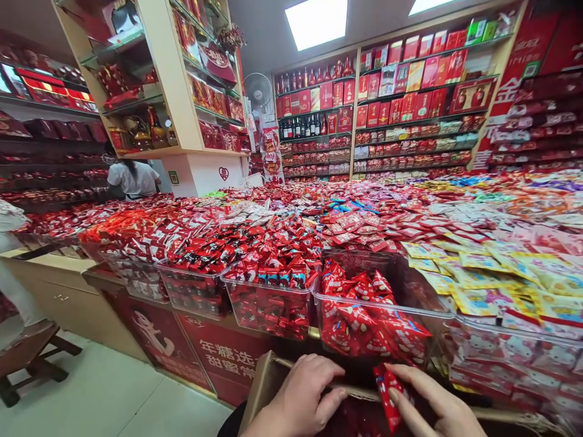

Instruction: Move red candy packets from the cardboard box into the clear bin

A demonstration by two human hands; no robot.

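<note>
My right hand (428, 397) pinches a small red candy packet (388, 394) between thumb and fingers, over an open cardboard box (260, 388) at the bottom of the view. My left hand (306, 391) is beside it above the box's left part, thumb apart from the bent fingers and nothing seen between them. Down in the box, more red wrappers (357, 419) show dimly. Just beyond my hands stands a clear plastic bin (382, 303) partly filled with similar red packets (355, 318).
Clear bins of red sweets (268, 303) line the counter to the left. Yellow packets (478, 273) heap up in a bin at the right. Behind are stocked shelves (423, 60). A person in white (132, 176) is at the far left, near a wooden stool (34, 361) in front.
</note>
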